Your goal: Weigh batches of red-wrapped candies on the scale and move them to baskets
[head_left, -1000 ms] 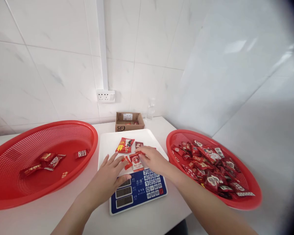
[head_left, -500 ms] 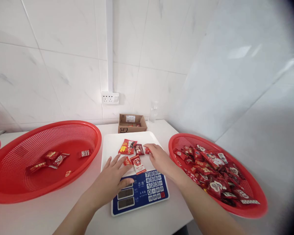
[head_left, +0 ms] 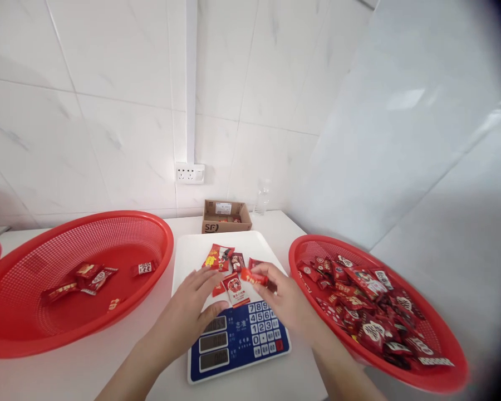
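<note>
A white scale point(head_left: 256, 240) with a blue keypad panel stands in front of me. My right hand point(head_left: 284, 295) pinches a small red snack packet point(head_left: 253, 276) above its plate. On the left side of the plate is my left hand point(head_left: 187, 312), fingers and thumb apart, beside a red packet point(head_left: 218, 289) that it partly hides. Between the hands lies a red and white packet point(head_left: 236, 289). Farther back on the plate are a larger red and yellow packet point(head_left: 219, 258) and a dark red one point(head_left: 237, 262). Another red packet point(head_left: 254, 262) shows behind my right fingers.
At left, a red mesh basket point(head_left: 121, 216) holds several packets. A second red basket point(head_left: 401, 257) at right is heaped with packets. Behind the scale stand a cardboard box point(head_left: 225, 226) with packets in it and a clear plastic bottle point(head_left: 261, 197), near the wall.
My right hand has picked up a small red packet from the plate and drawn it toward me. My left hand has shifted slightly, its fingers less spread. The view has tilted a little upward.
</note>
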`<state>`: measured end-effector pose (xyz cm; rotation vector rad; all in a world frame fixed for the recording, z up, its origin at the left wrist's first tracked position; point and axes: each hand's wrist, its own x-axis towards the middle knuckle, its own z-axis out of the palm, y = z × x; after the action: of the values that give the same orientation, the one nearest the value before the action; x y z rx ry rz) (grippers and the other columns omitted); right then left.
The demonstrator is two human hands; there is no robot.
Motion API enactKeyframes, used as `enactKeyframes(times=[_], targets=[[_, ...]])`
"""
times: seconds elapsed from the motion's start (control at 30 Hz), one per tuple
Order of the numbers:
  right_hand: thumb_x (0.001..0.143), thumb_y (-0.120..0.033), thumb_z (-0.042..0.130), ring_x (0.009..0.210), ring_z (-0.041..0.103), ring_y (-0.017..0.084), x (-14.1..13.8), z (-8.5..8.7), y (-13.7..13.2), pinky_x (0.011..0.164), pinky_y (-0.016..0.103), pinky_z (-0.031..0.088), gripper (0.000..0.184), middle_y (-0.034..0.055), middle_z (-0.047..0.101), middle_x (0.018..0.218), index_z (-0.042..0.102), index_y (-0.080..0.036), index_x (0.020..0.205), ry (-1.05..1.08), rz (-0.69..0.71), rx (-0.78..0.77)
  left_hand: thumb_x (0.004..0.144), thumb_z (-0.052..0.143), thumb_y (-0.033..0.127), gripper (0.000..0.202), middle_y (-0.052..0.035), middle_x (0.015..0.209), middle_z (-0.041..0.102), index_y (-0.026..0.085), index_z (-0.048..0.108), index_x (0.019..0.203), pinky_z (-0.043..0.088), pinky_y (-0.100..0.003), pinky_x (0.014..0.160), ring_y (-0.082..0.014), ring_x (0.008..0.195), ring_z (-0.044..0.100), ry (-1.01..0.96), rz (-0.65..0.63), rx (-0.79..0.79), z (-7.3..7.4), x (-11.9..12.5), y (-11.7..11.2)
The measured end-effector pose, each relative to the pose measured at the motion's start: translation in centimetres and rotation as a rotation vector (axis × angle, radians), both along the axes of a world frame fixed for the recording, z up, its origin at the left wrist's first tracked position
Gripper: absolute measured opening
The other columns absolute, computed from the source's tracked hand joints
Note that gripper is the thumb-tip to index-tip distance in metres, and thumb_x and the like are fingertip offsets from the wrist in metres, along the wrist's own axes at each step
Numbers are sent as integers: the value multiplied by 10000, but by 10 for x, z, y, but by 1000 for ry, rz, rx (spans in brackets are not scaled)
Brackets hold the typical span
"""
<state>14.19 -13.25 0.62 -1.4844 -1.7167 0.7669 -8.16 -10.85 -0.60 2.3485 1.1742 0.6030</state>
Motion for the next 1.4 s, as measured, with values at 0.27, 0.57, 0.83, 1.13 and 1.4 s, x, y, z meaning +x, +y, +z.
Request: enactKeyframes(times=[0.27,0.57,0.83,1.13,1.4], targets=[[830,-314,569,853,625,166,-25,2,-18,778,305,491,127,12,673,931,564,-252,941,119,125,15,868,499,394,223,-5,899,699,260,643,973,504,-265,714,-167,801,624,-348,-27,-277,24,3,-17],[878,-206,404,1337,345,287,34,-41,38,1089,526,268,419,101,528,1352,554,-175,1268,-512,-129,84,805,536,532,364,-32,891,701,217,614,968,510,-271,634,-188,793,645,-509,357,-47,31,-20,-10],[851,-117,401,1184,516,270,32,-27,22,1033,473,341,388,98,642,1192,662,-186,1130,-596,-91,93,811,543,504,322,-14,868,704,232,626,964,502,-258,644,-174,780,641,-480,360,6,32,-19,-12],[884,-171,408,1145,529,242,4,-25,20,1003,419,378,373,99,604,1236,630,-200,1182,-535,-68,104,804,541,515,339,-19,855,704,226,634,954,499,-256,611,-180,761,643,-467,398,25,33,-19,-12],[853,-618,422,1423,-19,312,-38,-9,21,1106,582,73,614,42,90,1571,367,-357,1407,-561,192,68,803,552,484,300,-18,846,697,227,636,932,505,-249,628,-168,746,635,-498,363,61,34,-20,-12]])
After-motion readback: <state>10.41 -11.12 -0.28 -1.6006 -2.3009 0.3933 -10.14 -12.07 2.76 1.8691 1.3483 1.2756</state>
